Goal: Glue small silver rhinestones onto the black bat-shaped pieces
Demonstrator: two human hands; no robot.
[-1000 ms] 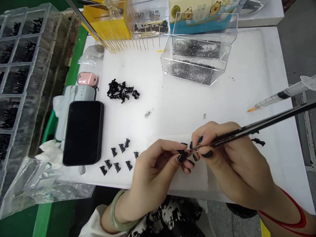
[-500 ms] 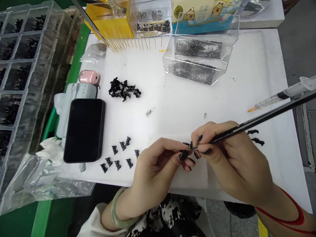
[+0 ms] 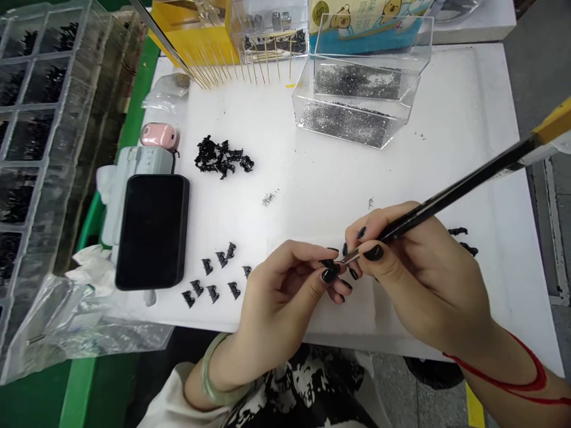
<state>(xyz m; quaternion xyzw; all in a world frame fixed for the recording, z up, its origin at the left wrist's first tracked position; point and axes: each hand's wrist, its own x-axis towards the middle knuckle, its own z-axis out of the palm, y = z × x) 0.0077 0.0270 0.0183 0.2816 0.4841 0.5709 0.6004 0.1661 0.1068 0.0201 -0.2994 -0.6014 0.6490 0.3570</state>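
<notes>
My left hand (image 3: 279,300) pinches a small black bat-shaped piece (image 3: 331,264) between thumb and fingers; most of it is hidden by the fingertips. In my right hand (image 3: 430,282) is a slim brush (image 3: 459,196) with a black handle, a yellow end and a metal ferrule, gripped like a pen. Its tip meets the black piece, but the contact is too small to make out. Several similar black pieces (image 3: 213,293) lie in loose rows left of my left hand. A tangled pile of black pieces (image 3: 218,157) sits farther back.
A clear tray (image 3: 343,122) holds tiny silvery bits; a small heap of bits (image 3: 268,198) lies nearer. A black phone-like device (image 3: 153,232) rests at left, beside a pink case (image 3: 159,135). Thin sticks (image 3: 223,65) stand at the back. A compartment box (image 3: 38,137) borders the left.
The brush has tilted more steeply, its far end rising and showing yellow. My right fingers have shifted slightly, and more of the black piece shows. The whole view has moved a little.
</notes>
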